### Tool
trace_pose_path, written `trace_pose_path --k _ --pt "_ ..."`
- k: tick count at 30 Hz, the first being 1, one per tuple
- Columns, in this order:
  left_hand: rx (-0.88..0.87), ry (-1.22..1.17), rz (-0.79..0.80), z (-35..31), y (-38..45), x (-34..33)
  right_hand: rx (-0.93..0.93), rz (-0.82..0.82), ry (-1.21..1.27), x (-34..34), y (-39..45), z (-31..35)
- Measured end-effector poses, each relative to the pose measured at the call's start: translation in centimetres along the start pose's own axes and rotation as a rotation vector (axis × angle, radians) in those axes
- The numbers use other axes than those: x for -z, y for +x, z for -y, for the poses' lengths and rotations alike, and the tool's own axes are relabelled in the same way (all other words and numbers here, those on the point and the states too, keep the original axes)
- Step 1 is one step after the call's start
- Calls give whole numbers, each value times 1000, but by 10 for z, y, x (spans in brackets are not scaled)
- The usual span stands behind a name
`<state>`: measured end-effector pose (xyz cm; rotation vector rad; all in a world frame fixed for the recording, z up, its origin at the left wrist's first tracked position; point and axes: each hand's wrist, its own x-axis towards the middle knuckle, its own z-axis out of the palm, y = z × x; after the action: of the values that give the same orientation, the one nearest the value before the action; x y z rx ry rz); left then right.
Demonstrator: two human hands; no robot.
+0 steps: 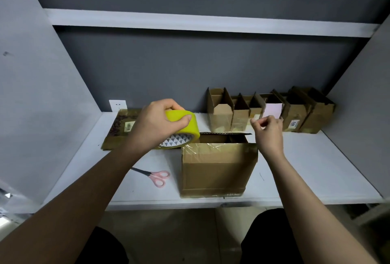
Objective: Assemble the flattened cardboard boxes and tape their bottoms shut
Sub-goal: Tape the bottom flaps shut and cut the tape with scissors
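Your left hand (155,123) grips a yellow tape roll (183,129), fingers (185,118) curled over its outer band and thumb side hidden behind it. The roll hangs tilted above the tabletop (306,171), just beside the top left corner of a brown cardboard box (218,167). A white inner core with dark triangles shows on the roll's lower face.

Your right hand (269,135) hovers over the box's top right corner, its fingers curled in with the tips pinched together. A clear strip of tape may run between them, but it is too faint to tell.

The box stands near the front edge of the tabletop, between your two forearms. Its top flaps are partly closed, with a dark gap along the far side, and shiny clear tape lies across its upper front edge.

Pink-handled scissors (157,176) lie flat on the tabletop to the left of the box, partly hidden under your left forearm. A flattened box (118,131) lies further back on the left. A row of assembled boxes (272,111) stands along the back wall on the right, flaps up.
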<state>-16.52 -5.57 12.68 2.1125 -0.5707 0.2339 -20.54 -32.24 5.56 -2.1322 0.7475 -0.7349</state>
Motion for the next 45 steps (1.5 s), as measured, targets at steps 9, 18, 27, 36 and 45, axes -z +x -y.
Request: trace_pose_path --k 9,18,27,36,45 --pt "1 -113 -1 -8 13 -12 189 38 -89 -30 3 -24" --pt "52 -108 50 15 29 -33 204 115 -303 -52 9 -33" --pt "111 -123 80 41 45 -44 178 88 -341 -54 12 -33" --pt "123 -91 165 49 48 -51 159 46 -281 -59 12 -37" --pt "108 72 222 42 53 -59 -287 278 443 -12 34 -35"
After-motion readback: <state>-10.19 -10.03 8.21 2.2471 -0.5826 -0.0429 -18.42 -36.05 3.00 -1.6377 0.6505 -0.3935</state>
